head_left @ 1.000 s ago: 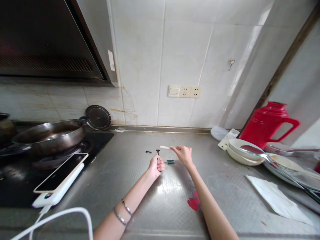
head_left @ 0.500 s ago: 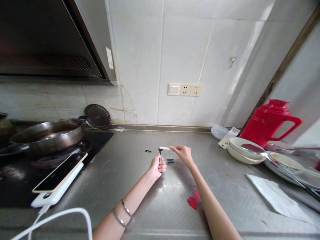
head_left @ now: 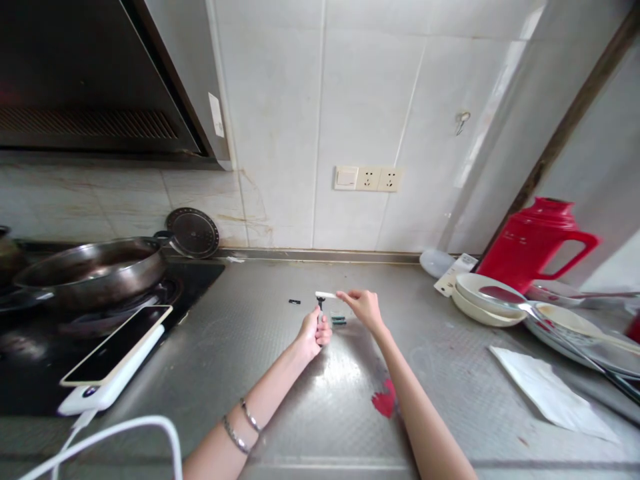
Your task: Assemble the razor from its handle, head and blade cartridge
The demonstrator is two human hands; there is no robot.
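The fingers of the left hand (head_left: 315,331) are curled round a slim handle (head_left: 321,304), closed on it with no visible gap, and the handle's dark upper end sticks up above the fist. The right hand (head_left: 365,308) has its thumb and index finger pressed together on the right end of a short white strip (head_left: 325,295); how its other fingers lie is too small to tell. The strip runs level leftward from this pinch, its far end right at the dark top of the handle; whether the 2 are touching or merely overlap in view, I cannot tell.

Just right of the left fist, 2 dark green pieces (head_left: 339,321) lie side by side on the metal counter (head_left: 270,380). A small black piece (head_left: 295,302) lies to the left of the handle. The left forearm wears 2 silver bracelets (head_left: 235,435), and near the right forearm is a red patch (head_left: 384,399) on the counter.

Farther left, a phone (head_left: 117,345) rests on a white device (head_left: 83,402) by the pan (head_left: 115,277). Far right stand a red flask (head_left: 525,248) and stacked bowls (head_left: 485,316), with a white sheet (head_left: 550,395) nearer.
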